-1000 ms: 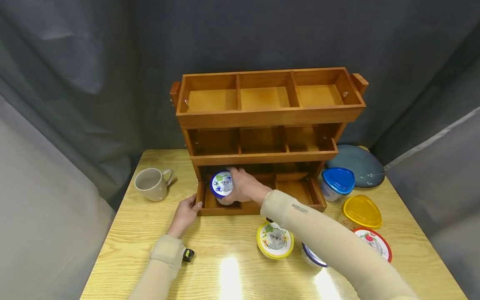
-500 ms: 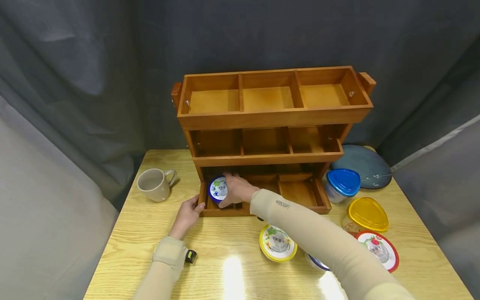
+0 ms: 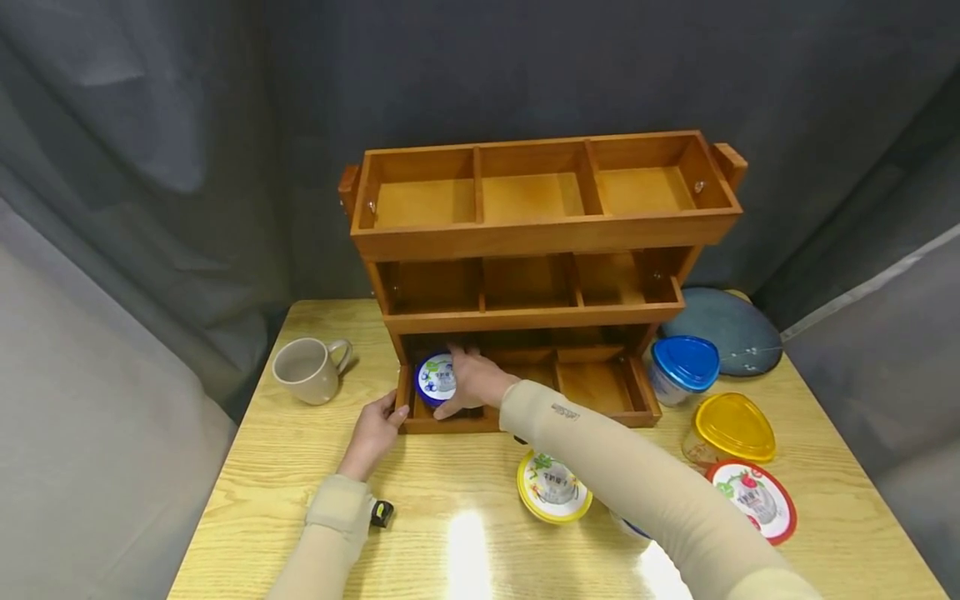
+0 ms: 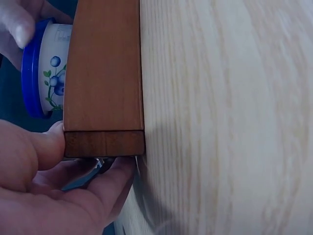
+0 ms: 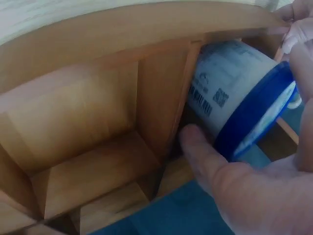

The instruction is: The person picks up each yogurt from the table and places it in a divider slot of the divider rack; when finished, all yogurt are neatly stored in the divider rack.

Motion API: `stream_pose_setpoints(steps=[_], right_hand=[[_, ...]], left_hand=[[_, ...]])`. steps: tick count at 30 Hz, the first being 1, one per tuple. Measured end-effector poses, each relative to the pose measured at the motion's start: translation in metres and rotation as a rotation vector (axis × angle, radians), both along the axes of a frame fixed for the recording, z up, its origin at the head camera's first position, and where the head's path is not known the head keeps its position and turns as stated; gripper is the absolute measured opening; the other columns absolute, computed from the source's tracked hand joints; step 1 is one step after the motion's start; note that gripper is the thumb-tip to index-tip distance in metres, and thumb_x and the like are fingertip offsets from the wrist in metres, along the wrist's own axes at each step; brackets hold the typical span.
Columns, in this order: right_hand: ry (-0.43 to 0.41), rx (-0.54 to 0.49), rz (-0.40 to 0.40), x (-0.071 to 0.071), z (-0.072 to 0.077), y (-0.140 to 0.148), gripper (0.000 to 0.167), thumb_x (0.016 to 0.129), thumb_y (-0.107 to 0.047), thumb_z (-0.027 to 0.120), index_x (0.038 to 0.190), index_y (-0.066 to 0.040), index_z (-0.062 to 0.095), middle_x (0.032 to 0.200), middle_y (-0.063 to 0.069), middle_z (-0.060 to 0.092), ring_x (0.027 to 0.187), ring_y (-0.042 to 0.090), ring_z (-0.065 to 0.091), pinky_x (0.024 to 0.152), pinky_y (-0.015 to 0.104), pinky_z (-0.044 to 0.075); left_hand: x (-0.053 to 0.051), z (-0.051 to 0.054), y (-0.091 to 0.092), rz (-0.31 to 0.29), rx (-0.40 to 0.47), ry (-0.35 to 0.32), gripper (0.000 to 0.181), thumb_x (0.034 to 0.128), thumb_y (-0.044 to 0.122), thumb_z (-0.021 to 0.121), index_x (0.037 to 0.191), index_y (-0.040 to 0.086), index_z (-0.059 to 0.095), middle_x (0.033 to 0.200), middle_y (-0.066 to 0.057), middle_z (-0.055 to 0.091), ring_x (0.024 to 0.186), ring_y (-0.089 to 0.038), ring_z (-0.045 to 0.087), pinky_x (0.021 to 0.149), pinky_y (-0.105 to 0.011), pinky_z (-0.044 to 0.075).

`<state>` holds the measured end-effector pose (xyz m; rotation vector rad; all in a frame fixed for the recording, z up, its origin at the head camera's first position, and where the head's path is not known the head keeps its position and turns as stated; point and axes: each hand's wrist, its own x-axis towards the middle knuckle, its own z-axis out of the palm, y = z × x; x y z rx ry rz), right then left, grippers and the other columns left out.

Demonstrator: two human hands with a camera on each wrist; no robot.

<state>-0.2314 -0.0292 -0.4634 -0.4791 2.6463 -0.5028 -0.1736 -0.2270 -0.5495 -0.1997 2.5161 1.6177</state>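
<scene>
A round tub (image 3: 437, 379) with a blue-rimmed lid and blueberry pictures stands tilted in the left compartment of the lowest drawer (image 3: 450, 425). My right hand (image 3: 480, 379) grips it around the lid from the right. In the right wrist view the tub (image 5: 234, 88) lies beside a divider, with the fingers of my right hand (image 5: 264, 191) at its lid rim. My left hand (image 3: 377, 429) holds the drawer's front left corner. The left wrist view has the thumb of my left hand (image 4: 73, 181) against that corner, with the other fingers round its end.
Above the drawer rise two more compartmented tiers of the wooden organizer (image 3: 547, 237). A mug (image 3: 306, 375) stands left. To the right are a blue-lidded container (image 3: 684, 367), a yellow-lidded container (image 3: 731, 429), a red-rimmed tub (image 3: 753, 500) and a dark round object (image 3: 731, 333). A yellow-rimmed tub (image 3: 553, 487) stands in front.
The blue-rimmed tub has gone lower and slightly left into the drawer compartment, with my right hand following. My left hand has stayed on the drawer corner. The view has shifted slightly.
</scene>
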Motion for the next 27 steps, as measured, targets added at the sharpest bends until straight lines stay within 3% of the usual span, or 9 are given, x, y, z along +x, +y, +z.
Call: stream_pose_setpoints(steps=[5, 8, 12, 15, 21, 27], right_hand=[[0.043, 0.033, 0.089, 0.005, 0.021, 0.027, 0.111, 0.077, -0.056, 0.080, 0.156, -0.002, 0.024, 0.154, 0.019, 0.035, 0.143, 0.038, 0.028, 0.119, 0.049, 0.023], [0.040, 0.065, 0.090, 0.015, 0.039, 0.048, 0.104, 0.081, -0.058, 0.075, 0.155, -0.002, 0.029, 0.153, 0.020, 0.037, 0.143, 0.038, 0.029, 0.119, 0.049, 0.023], [0.048, 0.077, 0.073, 0.039, 0.060, 0.080, 0.102, 0.080, -0.062, 0.073, 0.154, -0.003, 0.034, 0.152, 0.022, 0.037, 0.141, 0.039, 0.032, 0.116, 0.050, 0.029], [0.064, 0.077, 0.073, 0.065, 0.067, 0.103, 0.101, 0.079, -0.062, 0.074, 0.152, -0.004, 0.037, 0.151, 0.024, 0.037, 0.139, 0.040, 0.035, 0.113, 0.052, 0.033], [0.088, 0.028, 0.026, 0.116, 0.065, 0.137, 0.099, 0.076, -0.055, 0.080, 0.151, -0.003, 0.040, 0.148, 0.025, 0.039, 0.135, 0.044, 0.039, 0.108, 0.056, 0.039], [0.106, -0.020, -0.062, 0.158, 0.045, 0.141, 0.107, 0.069, -0.054, 0.085, 0.151, -0.002, 0.039, 0.146, 0.026, 0.042, 0.133, 0.044, 0.041, 0.103, 0.058, 0.043]], left_hand=[[0.000, -0.002, 0.000, -0.004, -0.008, -0.013, 0.052, 0.1031, 0.011, 0.054, 0.148, -0.009, 0.036, 0.143, -0.029, 0.047, 0.130, -0.038, 0.048, 0.106, -0.046, 0.042], [0.001, -0.002, -0.001, 0.000, -0.022, -0.018, 0.053, 0.1031, 0.011, 0.054, 0.148, -0.009, 0.035, 0.143, -0.030, 0.046, 0.130, -0.038, 0.048, 0.107, -0.045, 0.041], [0.002, 0.000, -0.002, 0.004, -0.018, -0.025, 0.054, 0.1031, 0.012, 0.054, 0.148, -0.010, 0.034, 0.141, -0.030, 0.048, 0.128, -0.038, 0.050, 0.107, -0.044, 0.042], [0.002, 0.002, -0.001, 0.001, -0.011, -0.018, 0.053, 0.1034, 0.011, 0.053, 0.148, -0.011, 0.034, 0.140, -0.030, 0.049, 0.126, -0.038, 0.052, 0.106, -0.044, 0.043], [0.001, 0.004, 0.001, -0.005, 0.000, -0.002, 0.051, 0.1038, 0.010, 0.052, 0.148, -0.010, 0.034, 0.141, -0.030, 0.048, 0.126, -0.038, 0.052, 0.104, -0.044, 0.045], [0.003, 0.001, 0.002, 0.010, -0.023, 0.003, 0.050, 0.1034, 0.009, 0.053, 0.147, -0.009, 0.037, 0.141, -0.030, 0.048, 0.127, -0.039, 0.051, 0.105, -0.044, 0.045]])
